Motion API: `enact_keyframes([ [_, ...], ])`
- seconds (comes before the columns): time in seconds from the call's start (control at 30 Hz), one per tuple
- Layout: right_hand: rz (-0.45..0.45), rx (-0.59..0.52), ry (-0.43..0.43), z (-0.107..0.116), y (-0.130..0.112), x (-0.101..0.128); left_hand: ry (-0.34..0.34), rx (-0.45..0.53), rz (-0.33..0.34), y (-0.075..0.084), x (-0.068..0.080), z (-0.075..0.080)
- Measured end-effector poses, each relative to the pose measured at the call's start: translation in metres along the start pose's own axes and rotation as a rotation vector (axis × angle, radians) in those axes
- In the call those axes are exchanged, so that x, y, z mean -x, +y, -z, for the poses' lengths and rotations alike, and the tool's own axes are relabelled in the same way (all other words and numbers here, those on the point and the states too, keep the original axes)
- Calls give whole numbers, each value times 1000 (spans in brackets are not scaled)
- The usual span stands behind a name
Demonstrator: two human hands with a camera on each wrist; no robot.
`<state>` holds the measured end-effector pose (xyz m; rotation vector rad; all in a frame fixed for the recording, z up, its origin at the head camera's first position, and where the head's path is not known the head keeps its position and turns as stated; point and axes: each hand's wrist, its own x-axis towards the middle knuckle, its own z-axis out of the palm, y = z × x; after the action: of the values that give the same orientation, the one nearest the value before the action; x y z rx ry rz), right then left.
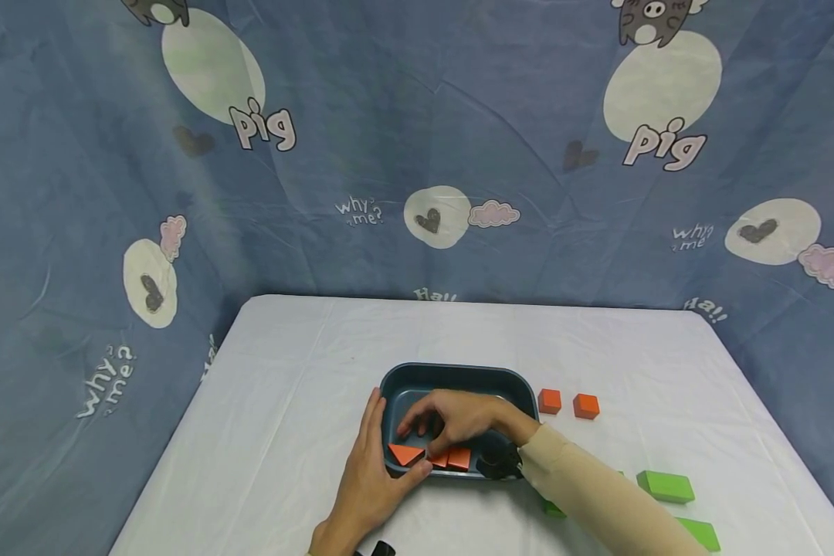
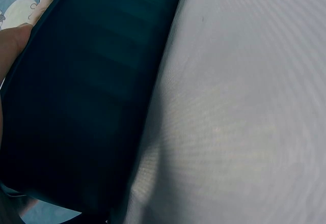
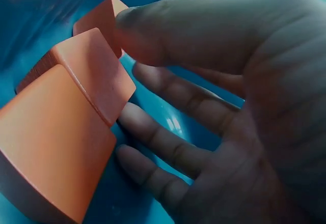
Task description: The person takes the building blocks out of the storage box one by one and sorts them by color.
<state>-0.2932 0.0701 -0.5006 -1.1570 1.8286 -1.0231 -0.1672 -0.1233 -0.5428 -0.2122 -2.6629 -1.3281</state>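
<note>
Three orange blocks stand in a row along the near wall inside a dark blue tray (image 1: 459, 366). The leftmost is a triangular block (image 1: 405, 453), beside a middle block (image 1: 440, 461) and a right-hand block (image 1: 460, 459). My left hand (image 1: 367, 485) braces the tray's near left corner, its straight fingers along the left side and its thumb by the near rim. Reaching inside, my right hand (image 1: 462, 413) has its thumb tip against the farthest block (image 3: 99, 23) in the right wrist view. Its other fingers lie loosely spread beside the row, apart from the thumb.
Two orange cubes (image 1: 550, 401) (image 1: 586, 406) sit right of the tray on the white-covered table (image 1: 285, 401). Several green blocks (image 1: 666, 486) lie at the near right, some partly behind the right sleeve (image 1: 605, 494). A blue patterned curtain (image 1: 417, 147) hangs behind the table.
</note>
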Motion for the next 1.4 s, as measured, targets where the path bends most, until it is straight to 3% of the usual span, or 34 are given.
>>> enact_keyframes([
  [0.27,9,13,-46,-4,2,-2,10,6,-17,-2,1,0],
  [0.67,4,128,-63,-8,-2,-8,3,5,-4,-2,0,0],
  [1.4,-43,252,-56,-13,-1,-7,20,7,-33,-4,1,-3],
])
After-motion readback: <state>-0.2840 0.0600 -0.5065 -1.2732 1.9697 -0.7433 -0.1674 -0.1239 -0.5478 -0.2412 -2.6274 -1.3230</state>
